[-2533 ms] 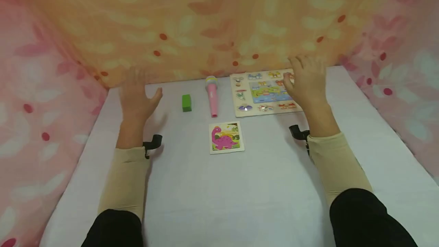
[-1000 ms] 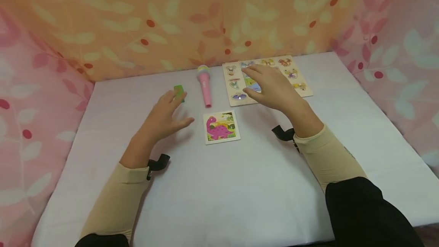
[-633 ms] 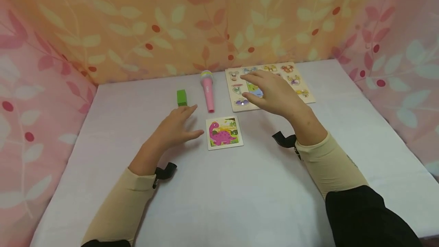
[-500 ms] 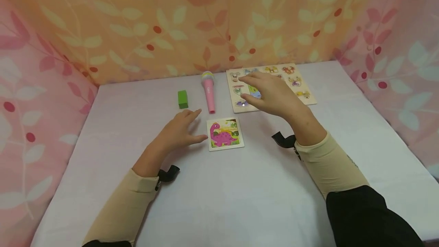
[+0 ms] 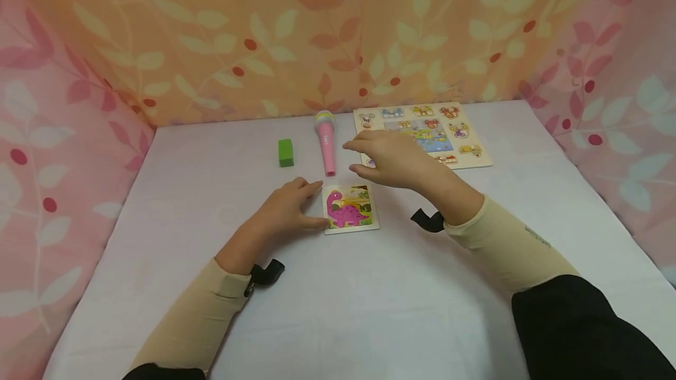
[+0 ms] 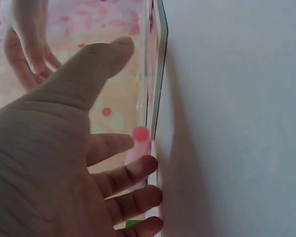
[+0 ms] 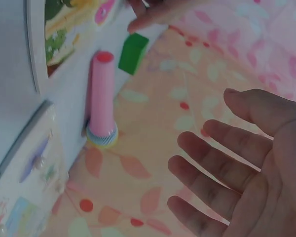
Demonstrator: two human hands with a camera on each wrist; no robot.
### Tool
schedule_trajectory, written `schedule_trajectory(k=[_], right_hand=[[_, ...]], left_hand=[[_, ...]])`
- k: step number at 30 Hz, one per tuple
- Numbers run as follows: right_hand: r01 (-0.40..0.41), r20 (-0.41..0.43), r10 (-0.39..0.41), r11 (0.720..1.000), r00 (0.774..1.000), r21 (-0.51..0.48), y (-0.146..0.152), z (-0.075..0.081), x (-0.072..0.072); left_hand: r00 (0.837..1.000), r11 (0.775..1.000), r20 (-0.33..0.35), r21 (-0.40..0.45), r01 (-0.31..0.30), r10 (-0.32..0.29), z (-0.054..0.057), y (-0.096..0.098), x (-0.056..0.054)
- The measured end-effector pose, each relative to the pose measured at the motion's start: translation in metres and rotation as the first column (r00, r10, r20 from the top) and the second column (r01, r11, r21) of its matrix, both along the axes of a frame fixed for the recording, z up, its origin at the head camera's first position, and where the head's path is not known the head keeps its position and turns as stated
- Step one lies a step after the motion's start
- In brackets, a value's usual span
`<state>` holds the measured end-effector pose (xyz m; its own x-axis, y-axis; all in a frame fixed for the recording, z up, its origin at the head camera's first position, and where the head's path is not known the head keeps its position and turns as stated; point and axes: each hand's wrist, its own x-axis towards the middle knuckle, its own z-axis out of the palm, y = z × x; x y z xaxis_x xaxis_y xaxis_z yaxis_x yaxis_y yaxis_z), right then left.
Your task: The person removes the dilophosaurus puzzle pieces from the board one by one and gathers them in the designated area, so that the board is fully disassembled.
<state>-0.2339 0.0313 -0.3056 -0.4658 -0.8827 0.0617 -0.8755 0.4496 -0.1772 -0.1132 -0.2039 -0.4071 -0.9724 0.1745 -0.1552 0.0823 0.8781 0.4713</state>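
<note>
A square dinosaur picture puzzle (image 5: 350, 209) lies flat on the white table, its pink dinosaur facing up. My left hand (image 5: 280, 211) is at its left edge, thumb tip overlapping the lower left corner and fingertips near the upper left one. In the left wrist view the left fingers (image 6: 133, 173) are spread and grip nothing. My right hand (image 5: 393, 159) hovers with parted fingers above the near left part of the wooden knob puzzle board (image 5: 472, 160), partly covering it. The right wrist view shows the right palm and fingers (image 7: 212, 173) holding nothing.
A pink toy microphone (image 5: 327, 146) lies behind the dinosaur puzzle, its head toward the back. To its left stands a green block (image 5: 286, 152). Orange and pink patterned cloth (image 5: 296, 34) walls the table's back and sides.
Both hands have come inward from far apart near the back. The left hand has moved right, from near the green block to the dinosaur puzzle; the right hand has shifted left off the board's middle.
</note>
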Motion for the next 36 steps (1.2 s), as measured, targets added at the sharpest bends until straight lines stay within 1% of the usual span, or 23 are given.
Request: schedule_trajectory(k=[3,6,9,12,16,20,22,23,26,30,32,36], right_hand=[[-0.034,-0.006,0.035,0.998,0.999,0.051,-0.012,-0.008,0.005],[-0.071,-0.014,0.073,0.992,0.997,0.103,-0.024,-0.017,0.011],[-0.071,0.007,0.071,0.983,0.997,0.167,-0.035,-0.026,0.015],[-0.056,0.036,0.048,0.968,0.998,0.244,-0.045,-0.036,0.017],[-0.061,0.051,0.047,0.947,0.998,0.315,-0.055,-0.049,0.019],[-0.068,0.035,0.060,0.938,0.998,0.340,-0.060,-0.058,0.019],[-0.058,0.029,0.051,0.938,0.998,0.341,-0.061,-0.061,0.018],[-0.043,0.036,0.033,0.941,0.999,0.336,-0.061,-0.062,0.018],[0.010,0.093,-0.040,0.952,0.995,0.306,-0.063,-0.063,0.016],[0.077,0.170,-0.128,0.958,0.977,0.277,-0.067,-0.066,0.013],[0.093,0.171,-0.146,0.954,0.974,0.286,-0.069,-0.068,0.013],[0.087,0.123,-0.133,0.942,0.983,0.323,-0.074,-0.070,0.016]], left_hand=[[1.000,1.000,-0.002,0.013,-0.003,0.003,-0.005,0.001,0.001],[1.000,1.000,-0.020,0.015,0.007,-0.007,-0.011,0.002,0.002],[0.997,1.000,-0.066,-0.005,0.029,-0.029,-0.014,0.003,0.002],[0.994,0.999,-0.104,-0.018,0.041,-0.043,-0.016,0.002,0.002],[0.991,0.999,-0.124,-0.017,0.049,-0.051,-0.017,0.002,0.003],[0.990,0.998,-0.128,-0.014,0.054,-0.055,-0.019,0.001,0.002],[0.990,0.998,-0.128,-0.015,0.054,-0.055,-0.020,0.000,0.002],[0.990,0.998,-0.130,-0.016,0.054,-0.055,-0.020,0.000,0.002],[0.988,0.998,-0.142,-0.028,0.053,-0.057,-0.020,0.000,0.001],[0.985,0.998,-0.161,-0.028,0.055,-0.059,-0.020,0.001,0.000],[0.985,0.998,-0.160,-0.025,0.054,-0.058,-0.020,0.001,0.001],[0.987,0.998,-0.151,-0.034,0.047,-0.052,-0.021,0.001,0.004]])
